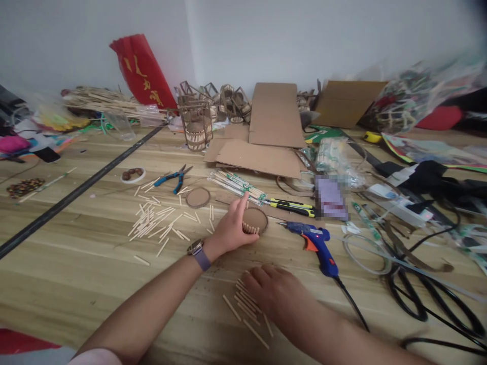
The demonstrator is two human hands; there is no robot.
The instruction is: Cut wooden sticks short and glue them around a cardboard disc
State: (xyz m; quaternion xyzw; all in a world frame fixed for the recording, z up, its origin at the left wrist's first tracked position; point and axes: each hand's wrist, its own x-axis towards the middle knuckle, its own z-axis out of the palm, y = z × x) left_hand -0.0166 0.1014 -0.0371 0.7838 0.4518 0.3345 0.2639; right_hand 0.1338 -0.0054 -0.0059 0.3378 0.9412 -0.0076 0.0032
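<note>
My left hand [232,228], with a watch on its wrist, curves round the left side of a round cardboard base [255,219]. Its thumb is at the near rim, beside a row of short upright sticks [250,230], and its index finger points to the far side. Lower down, my right hand [276,291] rests with curled fingers over a small pile of short wooden sticks [247,304]; what its fingertips pinch is hidden. To the right lies a blue glue gun [314,238], its nozzle toward the base. A second cardboard disc [198,197] is farther left.
Loose cut sticks [152,220] are scattered left of my hands. Blue pliers [173,178], yellow-black cutters [291,206] and packaged sticks [238,185] lie beyond. Cardboard sheets [258,157] and small stick baskets [196,132] are at the back. Black cables [411,294] coil at right.
</note>
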